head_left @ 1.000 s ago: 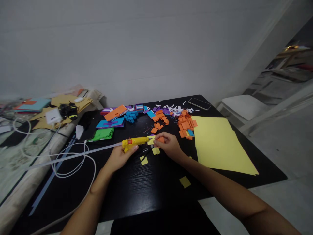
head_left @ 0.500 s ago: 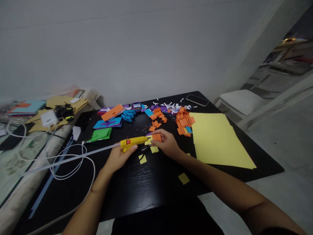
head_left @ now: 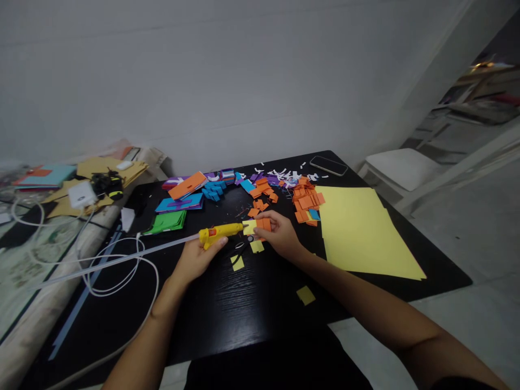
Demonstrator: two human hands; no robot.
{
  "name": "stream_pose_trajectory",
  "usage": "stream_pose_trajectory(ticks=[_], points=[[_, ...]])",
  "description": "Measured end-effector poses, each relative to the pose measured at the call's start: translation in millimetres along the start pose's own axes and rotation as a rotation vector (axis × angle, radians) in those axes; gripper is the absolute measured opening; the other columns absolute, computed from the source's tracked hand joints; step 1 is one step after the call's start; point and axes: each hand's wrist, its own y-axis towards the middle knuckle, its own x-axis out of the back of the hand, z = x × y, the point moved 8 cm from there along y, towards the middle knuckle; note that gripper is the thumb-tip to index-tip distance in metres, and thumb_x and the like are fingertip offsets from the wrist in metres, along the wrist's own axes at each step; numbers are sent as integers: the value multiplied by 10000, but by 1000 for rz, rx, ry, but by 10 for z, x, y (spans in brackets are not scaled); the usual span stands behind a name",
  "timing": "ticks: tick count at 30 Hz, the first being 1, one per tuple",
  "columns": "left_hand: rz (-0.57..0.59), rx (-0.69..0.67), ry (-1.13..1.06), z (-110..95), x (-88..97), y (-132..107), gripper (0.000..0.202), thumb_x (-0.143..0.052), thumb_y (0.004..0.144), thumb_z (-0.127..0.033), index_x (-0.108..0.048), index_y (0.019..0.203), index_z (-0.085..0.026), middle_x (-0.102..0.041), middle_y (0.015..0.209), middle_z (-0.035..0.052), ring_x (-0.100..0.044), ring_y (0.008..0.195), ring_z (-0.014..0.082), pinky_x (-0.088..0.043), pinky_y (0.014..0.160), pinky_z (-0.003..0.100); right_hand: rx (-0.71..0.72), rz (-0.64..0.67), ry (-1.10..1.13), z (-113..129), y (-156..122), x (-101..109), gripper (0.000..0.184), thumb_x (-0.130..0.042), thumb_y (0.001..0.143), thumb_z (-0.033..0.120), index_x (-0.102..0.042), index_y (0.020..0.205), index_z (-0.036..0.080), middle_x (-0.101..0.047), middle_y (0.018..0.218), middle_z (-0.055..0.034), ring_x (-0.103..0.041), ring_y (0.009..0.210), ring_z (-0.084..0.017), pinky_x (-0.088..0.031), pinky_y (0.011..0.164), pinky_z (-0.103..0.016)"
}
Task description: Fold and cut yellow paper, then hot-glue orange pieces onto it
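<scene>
My left hand [head_left: 197, 257] grips a yellow glue gun [head_left: 220, 232] with a long clear glue stick [head_left: 117, 259] trailing out to the left. Its nozzle points right at a small orange and yellow paper piece [head_left: 258, 225], which my right hand [head_left: 279, 234] pinches just above the black table [head_left: 244, 309]. Black scissors [head_left: 242, 248] lie under the hands. Small yellow paper squares [head_left: 237, 263] lie on the table beside them.
Large yellow sheets [head_left: 359, 230] lie at the right. A pile of orange squares [head_left: 307, 203], purple, blue and green card [head_left: 179, 208] and white scraps fill the back. A phone [head_left: 328, 165] sits at the far edge. White cable [head_left: 122, 271] loops at left; a white chair [head_left: 396, 168] stands at right.
The glue gun and the paper piece have lifted and shifted slightly away from me. The head view has dropped a little. Both hands keep their hold.
</scene>
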Motion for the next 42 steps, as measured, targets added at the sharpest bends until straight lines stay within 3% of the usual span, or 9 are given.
stream_pose_trajectory(ticks=[13, 22, 31, 42], points=[[-28, -3, 70, -5, 59, 20, 552, -607, 864, -616, -773, 1098, -145, -775, 1082, 102, -735, 968, 287, -594, 885, 367, -4, -59, -30, -32, 51, 87, 314, -765, 665, 258, -641, 945, 195, -702, 821, -25, -702, 695, -211, -607, 715, -391], [22, -60, 86, -25, -13, -1, 454, -612, 892, -542, -765, 1093, -165, -768, 1096, 81, -727, 962, 260, -590, 874, 346, -70, -60, 48, -78, 62, 73, 319, -751, 647, 255, -632, 938, 199, -715, 829, -16, -725, 701, -216, -615, 731, -392], [43, -97, 123, -94, -59, -9, 406, -607, 903, -506, -757, 1021, -147, -761, 1042, 92, -715, 913, 252, -579, 841, 354, -32, -59, -6, -61, 64, 78, 298, -736, 659, 249, -641, 936, 194, -710, 826, -18, -706, 762, -209, -611, 752, -370], [69, -114, 106, -146, -116, -16, 406, -587, 929, -487, -740, 1140, -176, -747, 1147, 84, -706, 1028, 257, -571, 914, 352, -30, -10, 0, -38, 38, 19, 274, -703, 682, 209, -658, 952, 205, -725, 936, -33, -716, 885, -220, -612, 821, -365]])
